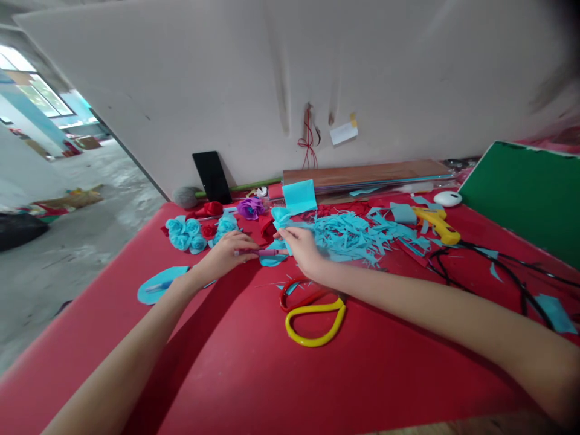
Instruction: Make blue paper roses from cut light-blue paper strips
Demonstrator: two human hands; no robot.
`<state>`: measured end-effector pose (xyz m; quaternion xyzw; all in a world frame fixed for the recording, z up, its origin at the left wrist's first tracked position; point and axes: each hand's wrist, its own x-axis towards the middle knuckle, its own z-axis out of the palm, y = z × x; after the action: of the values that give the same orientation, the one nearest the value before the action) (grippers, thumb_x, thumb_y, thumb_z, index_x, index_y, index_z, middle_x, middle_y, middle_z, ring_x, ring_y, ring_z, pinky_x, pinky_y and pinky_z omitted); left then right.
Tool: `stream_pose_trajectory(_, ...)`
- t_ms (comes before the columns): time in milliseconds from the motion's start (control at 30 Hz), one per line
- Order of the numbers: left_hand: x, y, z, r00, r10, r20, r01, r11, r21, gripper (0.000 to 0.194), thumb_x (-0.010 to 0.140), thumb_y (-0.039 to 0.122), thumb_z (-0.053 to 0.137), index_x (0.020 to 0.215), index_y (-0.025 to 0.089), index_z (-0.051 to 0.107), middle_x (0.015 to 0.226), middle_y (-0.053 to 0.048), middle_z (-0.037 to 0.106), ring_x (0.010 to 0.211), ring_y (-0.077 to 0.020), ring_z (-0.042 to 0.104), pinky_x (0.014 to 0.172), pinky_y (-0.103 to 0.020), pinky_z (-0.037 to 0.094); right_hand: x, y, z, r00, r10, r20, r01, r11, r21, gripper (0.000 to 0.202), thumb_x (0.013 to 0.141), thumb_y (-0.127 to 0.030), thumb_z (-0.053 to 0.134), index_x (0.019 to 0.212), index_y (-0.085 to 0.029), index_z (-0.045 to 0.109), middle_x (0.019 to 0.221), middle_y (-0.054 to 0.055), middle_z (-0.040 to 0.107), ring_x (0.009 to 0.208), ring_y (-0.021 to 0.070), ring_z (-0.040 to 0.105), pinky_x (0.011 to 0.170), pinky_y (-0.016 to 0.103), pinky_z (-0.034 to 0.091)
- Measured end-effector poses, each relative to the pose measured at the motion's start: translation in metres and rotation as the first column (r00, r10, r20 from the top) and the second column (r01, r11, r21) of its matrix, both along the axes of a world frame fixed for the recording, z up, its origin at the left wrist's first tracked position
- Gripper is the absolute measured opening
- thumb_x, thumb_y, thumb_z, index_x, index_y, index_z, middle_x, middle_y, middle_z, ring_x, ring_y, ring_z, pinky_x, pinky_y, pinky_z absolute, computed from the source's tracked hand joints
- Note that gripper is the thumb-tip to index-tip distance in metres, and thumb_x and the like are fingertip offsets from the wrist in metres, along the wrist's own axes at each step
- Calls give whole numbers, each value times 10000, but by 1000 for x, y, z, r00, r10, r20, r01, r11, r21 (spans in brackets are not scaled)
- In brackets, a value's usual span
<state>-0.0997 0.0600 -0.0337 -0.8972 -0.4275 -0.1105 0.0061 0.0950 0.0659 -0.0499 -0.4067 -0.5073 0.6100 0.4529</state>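
Note:
My left hand [229,252] is closed around one end of a slim pinkish pen-like stick [267,252], which points right. My right hand [302,246] pinches light-blue crepe paper [281,215] near the stick's other end; its fingertips are partly hidden. Below the stick lies a rounded blue paper piece [273,261]. Scissors with one red and one yellow handle [316,326] rest just in front of my right wrist, their blades hidden under it. Beside my left forearm is a blue paper oval [162,284] with a small bluish item on it.
Blue paper flowers [185,234] and a purple flower [250,208] sit at the back left, near a leaning black phone [212,177]. Shredded blue paper [348,235] is heaped right of my hands. A yellow glue gun [438,225] with black cables and a green board [525,199] occupy the right.

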Motion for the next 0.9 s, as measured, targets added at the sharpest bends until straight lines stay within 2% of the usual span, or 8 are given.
stream_pose_trajectory(233, 1, -1, -9, 997, -13, -78, 15, 1000, 20, 243, 855, 316, 489, 1016, 149, 559, 1031, -67, 585, 903, -171, 571, 800, -389, 477, 7, 2, 4, 1000, -6, 1, 6, 1000, 12, 294, 864, -304, 490, 1104, -137, 517, 1084, 76, 551, 921, 172, 564, 771, 370, 488)
stream_pose_trajectory(400, 0, 0, -7, 996, -8, -86, 12, 999, 43, 246, 854, 319, 490, 1016, 147, 559, 1030, -67, 585, 905, -173, 571, 802, -392, 475, 11, 2, 5, 1000, 2, 15, -2, 1000, 4, 287, 865, -300, 489, 1101, -139, 520, 1085, 75, 551, 919, 170, 564, 771, 366, 489)
stream_pose_trajectory(633, 5, -1, -5, 997, -14, -70, 17, 999, 48, 247, 854, 319, 490, 1018, 147, 558, 1035, -68, 584, 911, -175, 570, 808, -395, 472, 0, -1, 2, 1000, 14, -8, -14, 1000, -27, 292, 867, -307, 485, 1105, -140, 518, 1086, 75, 551, 918, 172, 565, 771, 366, 489)
stream_pose_trajectory(900, 5, -2, -8, 999, -13, -38, 14, 1000, 19, 244, 854, 314, 490, 1019, 148, 558, 1039, -68, 583, 912, -175, 570, 809, -395, 472, 5, 11, 0, 991, -126, 34, 125, 991, 47, 290, 863, -311, 489, 1093, -138, 527, 1092, 72, 550, 941, 182, 558, 792, 379, 478)
